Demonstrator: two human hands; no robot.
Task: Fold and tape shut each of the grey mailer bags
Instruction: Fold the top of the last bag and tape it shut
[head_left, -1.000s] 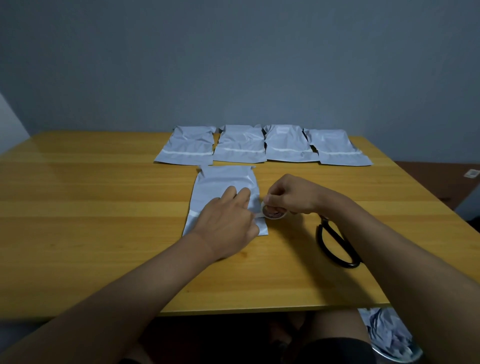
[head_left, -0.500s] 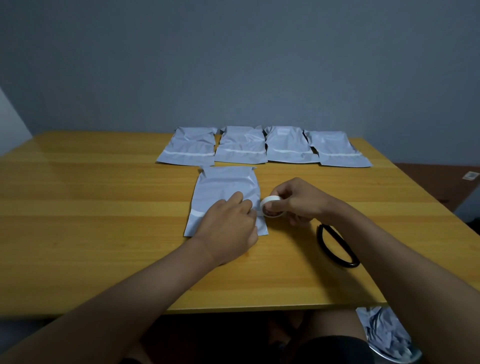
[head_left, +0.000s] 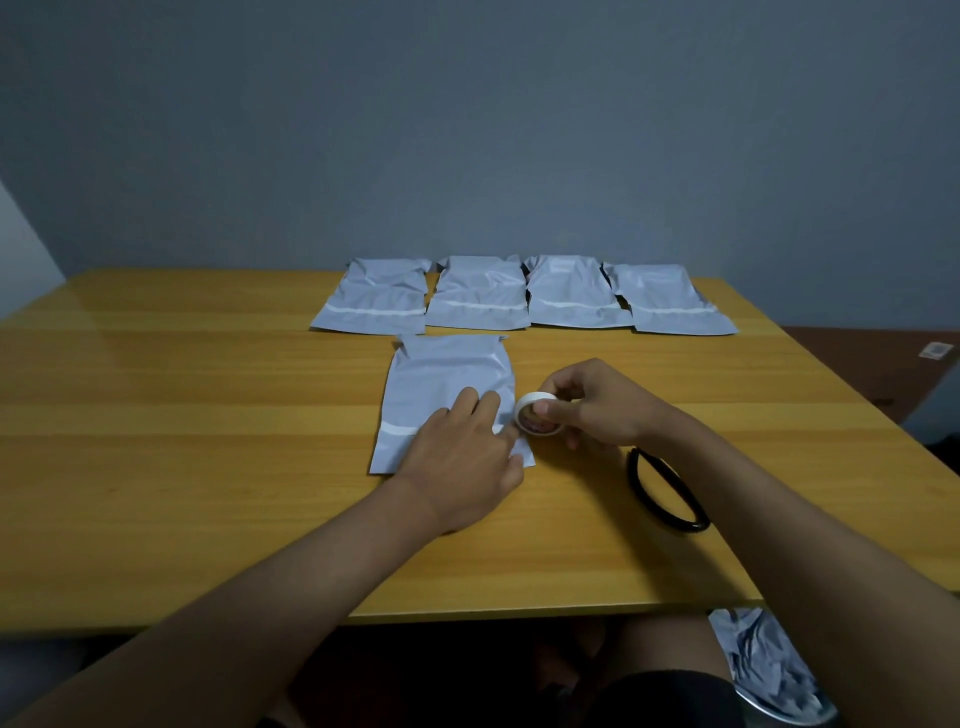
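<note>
The left hand (head_left: 460, 462) pressed flat, fingers straight, on the grey plastic mailer bag (head_left: 447, 384); just right of its fingertips, the right hand (head_left: 597, 405) pinched the small white tape roll (head_left: 537, 413).

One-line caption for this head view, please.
Left hand presses the near grey mailer bag flat; right hand holds a tape roll beside it.
</note>
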